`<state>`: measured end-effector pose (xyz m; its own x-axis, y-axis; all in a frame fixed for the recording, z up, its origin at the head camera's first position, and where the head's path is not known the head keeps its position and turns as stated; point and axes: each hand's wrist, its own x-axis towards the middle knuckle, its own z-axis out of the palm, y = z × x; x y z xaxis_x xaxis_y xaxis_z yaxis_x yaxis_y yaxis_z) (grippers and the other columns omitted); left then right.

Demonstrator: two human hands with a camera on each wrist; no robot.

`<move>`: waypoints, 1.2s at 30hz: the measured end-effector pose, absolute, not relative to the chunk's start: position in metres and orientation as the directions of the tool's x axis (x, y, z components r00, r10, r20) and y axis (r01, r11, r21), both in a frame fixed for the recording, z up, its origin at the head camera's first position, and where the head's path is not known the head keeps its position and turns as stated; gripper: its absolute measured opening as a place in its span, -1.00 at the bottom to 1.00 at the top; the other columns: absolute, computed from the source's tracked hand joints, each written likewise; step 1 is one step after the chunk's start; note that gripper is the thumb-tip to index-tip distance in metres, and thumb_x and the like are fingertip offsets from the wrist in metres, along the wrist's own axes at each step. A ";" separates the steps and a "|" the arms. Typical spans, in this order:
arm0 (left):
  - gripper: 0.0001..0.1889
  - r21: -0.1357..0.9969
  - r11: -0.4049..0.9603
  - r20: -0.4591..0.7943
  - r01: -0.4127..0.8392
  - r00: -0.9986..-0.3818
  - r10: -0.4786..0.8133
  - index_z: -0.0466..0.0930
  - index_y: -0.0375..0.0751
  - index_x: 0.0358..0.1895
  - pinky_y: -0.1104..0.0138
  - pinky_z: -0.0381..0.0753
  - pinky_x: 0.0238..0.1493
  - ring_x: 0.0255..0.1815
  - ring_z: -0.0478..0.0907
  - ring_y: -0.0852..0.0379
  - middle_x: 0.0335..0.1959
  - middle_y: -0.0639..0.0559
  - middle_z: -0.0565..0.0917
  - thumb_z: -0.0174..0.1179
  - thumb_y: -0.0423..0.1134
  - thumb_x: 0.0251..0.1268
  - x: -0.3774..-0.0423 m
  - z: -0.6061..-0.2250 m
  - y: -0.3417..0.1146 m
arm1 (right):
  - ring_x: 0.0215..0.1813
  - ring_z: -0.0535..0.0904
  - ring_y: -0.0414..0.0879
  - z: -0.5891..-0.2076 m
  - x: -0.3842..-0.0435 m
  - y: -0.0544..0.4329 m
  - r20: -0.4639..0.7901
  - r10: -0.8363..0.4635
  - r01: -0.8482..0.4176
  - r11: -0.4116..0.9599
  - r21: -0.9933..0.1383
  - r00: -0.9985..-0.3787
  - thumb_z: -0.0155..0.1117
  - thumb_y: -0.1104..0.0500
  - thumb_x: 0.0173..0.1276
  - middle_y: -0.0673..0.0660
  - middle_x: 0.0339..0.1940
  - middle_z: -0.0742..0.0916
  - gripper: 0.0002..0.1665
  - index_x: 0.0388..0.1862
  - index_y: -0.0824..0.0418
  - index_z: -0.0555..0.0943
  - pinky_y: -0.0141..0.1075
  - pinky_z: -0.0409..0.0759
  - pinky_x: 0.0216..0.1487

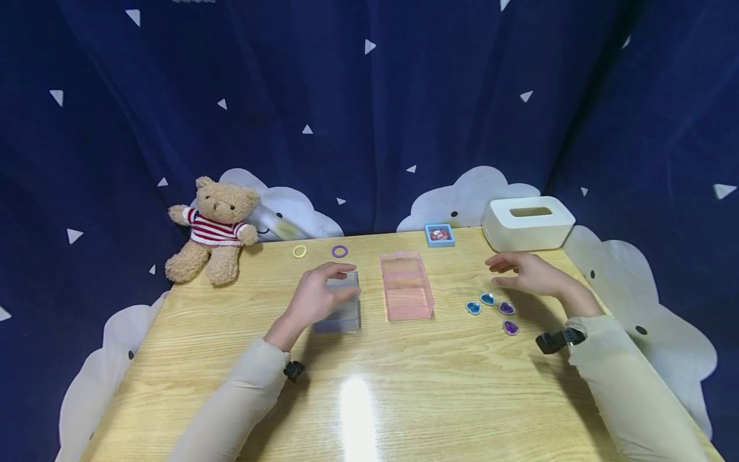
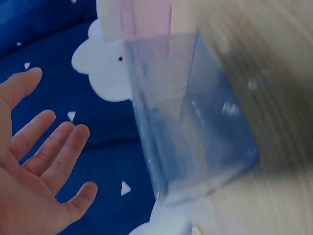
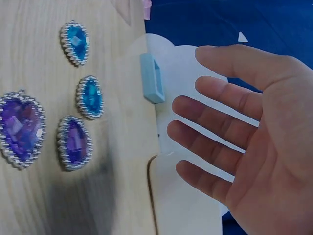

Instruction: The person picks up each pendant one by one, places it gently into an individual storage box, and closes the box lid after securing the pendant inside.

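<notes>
My left hand [image 1: 321,294] hovers over a clear bluish plastic box [image 1: 345,314], fingers spread and holding nothing. In the left wrist view the same box [image 2: 195,122] stands apart from the fingers [image 2: 63,156]. To its right lies a pink see-through box [image 1: 408,301]. Over the table's right side my right hand [image 1: 528,273] is held above and behind several heart-shaped gems, its fingers loosely extended with nothing in them. Two gems are blue [image 1: 473,308] and two purple [image 1: 510,327], all edged with silvery beads, as the right wrist view shows.
A white tissue box [image 1: 530,228] sits at the back right, near a small blue frame [image 1: 440,235]. A yellow ring [image 1: 299,251] and a purple ring [image 1: 340,251] lie at the back. The teddy bear [image 1: 213,228] sits at the back left. Behind the table [image 1: 427,398] hangs a dark blue curtain [image 1: 369,115].
</notes>
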<state>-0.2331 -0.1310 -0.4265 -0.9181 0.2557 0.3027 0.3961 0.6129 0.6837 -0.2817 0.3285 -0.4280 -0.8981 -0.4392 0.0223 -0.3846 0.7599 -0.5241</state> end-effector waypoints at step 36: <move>-0.59 0.619 0.657 0.244 0.431 -0.900 0.360 0.69 -0.19 0.08 0.10 0.70 0.11 -0.03 0.75 -0.07 0.13 -0.10 0.71 0.44 -0.20 0.15 -0.234 -0.463 -0.065 | 0.03 0.64 -0.02 -0.479 -0.285 0.334 -0.103 -0.360 -0.262 0.821 -0.507 -0.927 0.47 0.11 0.21 0.10 -0.04 0.76 -0.49 0.14 0.21 0.62 -0.13 0.64 0.08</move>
